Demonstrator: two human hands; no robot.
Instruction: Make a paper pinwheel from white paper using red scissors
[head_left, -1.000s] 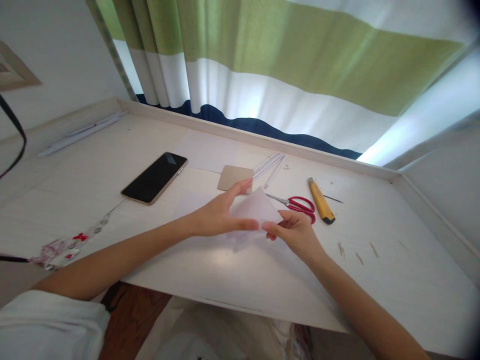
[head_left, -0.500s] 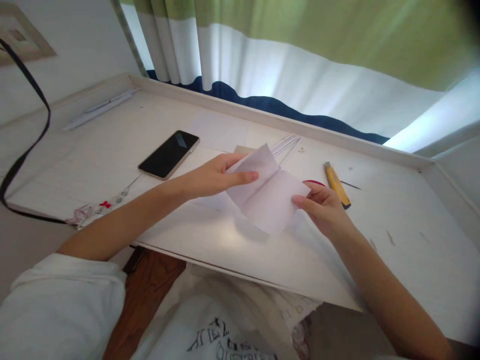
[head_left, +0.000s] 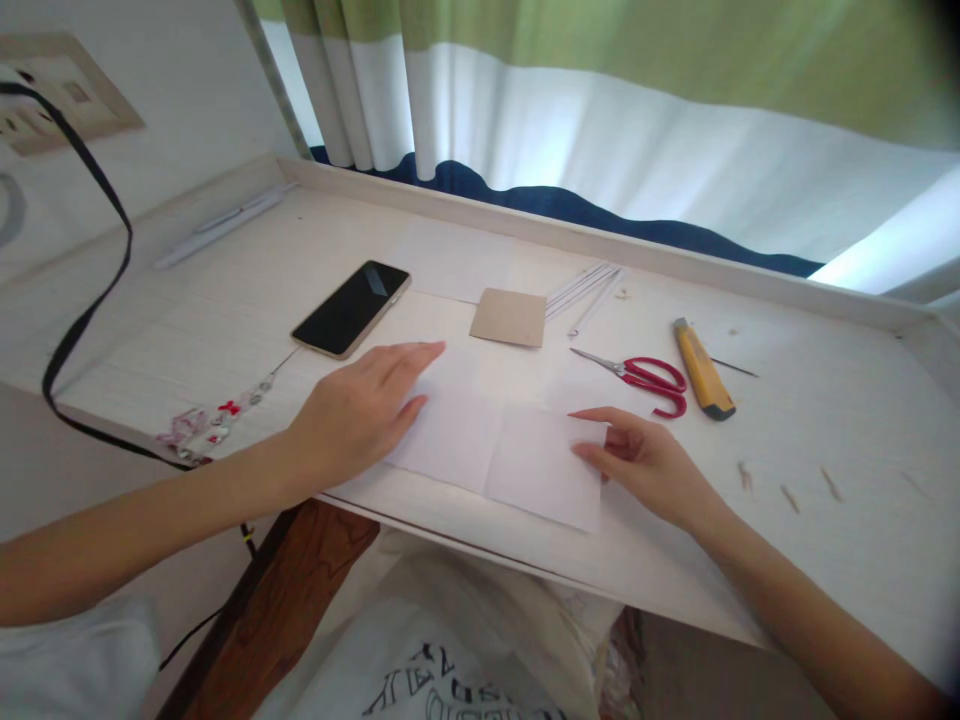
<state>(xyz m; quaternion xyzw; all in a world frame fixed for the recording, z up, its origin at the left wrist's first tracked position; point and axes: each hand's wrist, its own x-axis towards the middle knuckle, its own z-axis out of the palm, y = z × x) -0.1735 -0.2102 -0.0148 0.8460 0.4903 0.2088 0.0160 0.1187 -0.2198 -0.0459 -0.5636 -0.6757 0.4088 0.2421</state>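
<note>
Two hands pressed white paper [head_left: 499, 440] flat at near desk [head_left: 787, 560] edge: left hand [head_left: 360, 415] on left side, right hand [head_left: 645, 462] on right edge, fingers spread, gripping nothing. Scissors [head_left: 645, 375] just beyond.

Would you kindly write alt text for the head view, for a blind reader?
Both hands rest flat on a creased white paper on a pale desk, left hand at its left side, right hand at its right edge. Behind lie a phone, a cardboard square, red scissors and a yellow utility knife.
</note>
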